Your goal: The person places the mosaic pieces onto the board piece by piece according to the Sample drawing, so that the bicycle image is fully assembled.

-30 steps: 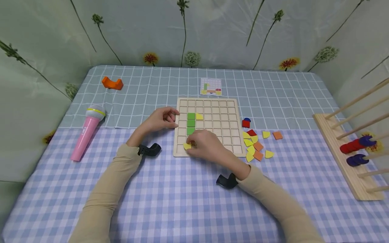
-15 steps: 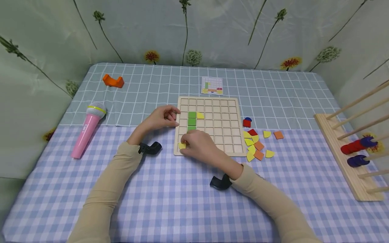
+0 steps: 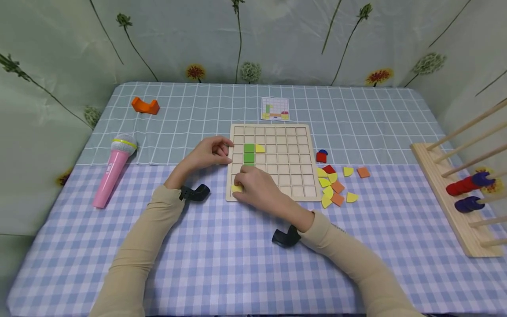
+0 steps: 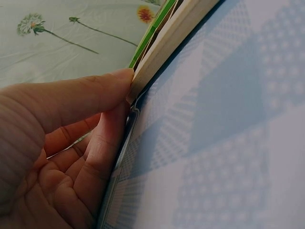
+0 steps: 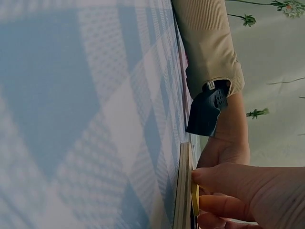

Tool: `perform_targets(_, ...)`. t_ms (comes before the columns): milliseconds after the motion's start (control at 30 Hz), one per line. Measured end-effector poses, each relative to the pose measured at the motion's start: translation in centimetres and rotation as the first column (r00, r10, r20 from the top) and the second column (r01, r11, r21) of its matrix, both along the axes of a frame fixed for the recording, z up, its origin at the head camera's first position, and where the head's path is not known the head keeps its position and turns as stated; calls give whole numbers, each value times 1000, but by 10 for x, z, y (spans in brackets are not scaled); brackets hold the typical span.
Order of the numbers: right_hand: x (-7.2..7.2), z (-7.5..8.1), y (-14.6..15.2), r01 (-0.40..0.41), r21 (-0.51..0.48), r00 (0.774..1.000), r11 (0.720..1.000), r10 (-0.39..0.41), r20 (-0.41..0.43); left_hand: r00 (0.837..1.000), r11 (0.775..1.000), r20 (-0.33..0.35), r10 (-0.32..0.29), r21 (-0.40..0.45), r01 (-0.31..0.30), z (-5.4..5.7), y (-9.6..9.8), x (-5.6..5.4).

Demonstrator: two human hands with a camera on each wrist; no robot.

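Note:
The square wooden grid board (image 3: 288, 168) lies flat on the cloth, with green square tiles (image 3: 249, 157) and a yellow quarter-circle tile (image 3: 259, 149) in its cells. Over its near-left corner my right hand (image 3: 259, 187) pinches another yellow tile (image 3: 236, 188) between thumb and fingers. In the right wrist view that yellow tile (image 5: 195, 198) sits close against the board's top face. My left hand (image 3: 210, 152) rests at the board's left side, thumb and index fingertips touching its edge; the left wrist view shows the thumb (image 4: 95, 95) right at the wooden rim.
Loose yellow, orange and red tiles (image 3: 332, 187) lie right of the board. A pattern card (image 3: 275, 108) is behind it. At left are a pink toy microphone (image 3: 115, 171) and an orange block (image 3: 145, 105). A wooden peg rack (image 3: 455, 202) with red and blue rings stands at right.
My right hand has moved left with the yellow tile, from the second column to the corner cell, and then settled there. My left hand has stayed at the board's edge.

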State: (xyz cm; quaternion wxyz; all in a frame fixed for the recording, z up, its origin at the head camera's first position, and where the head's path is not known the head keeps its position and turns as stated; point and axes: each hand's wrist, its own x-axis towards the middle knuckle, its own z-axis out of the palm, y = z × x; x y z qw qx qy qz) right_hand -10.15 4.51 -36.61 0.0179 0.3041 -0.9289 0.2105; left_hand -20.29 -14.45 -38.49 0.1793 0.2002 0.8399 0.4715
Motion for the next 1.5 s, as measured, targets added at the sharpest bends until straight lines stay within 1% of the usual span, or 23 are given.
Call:
perform_targets(233,-1,1,2,7,2,1000,1000,-7,21,1000,1000,4,-3,-4,3,2,3,-2)
perform_targets(500,-1,0,2,0,0,999,1000,0,42,1000,1000,5,3,4,-3,-2,-1,-1)
perform_targets(667,1,4,8,10,-10,998,1000,-10,58,1000,1000,6,13,8,-13,-1,-1,0)
perform_targets(833,2,11,23,64,-46,996,997,-61,71,1000,1000,17,9,12,-9,-2,0,1)
perform_targets(1033,0,13,45,134,-29,989,991,-131,67,1000,1000,12,20,7,-20,-2,-1,-1)
perform_targets(1267,1,16,69,193,-32,981,981,-191,44,1000,1000,21,9,18,-10,-2,-1,0)
perform_targets(1367,0,17,80,227,-34,973,973,-225,46,1000,1000,24,11,23,-11,-2,-1,-1)
perform_targets(1500,0,16,97,273,-46,960,961,-270,69,1000,1000,21,11,26,-12,-1,-1,0)
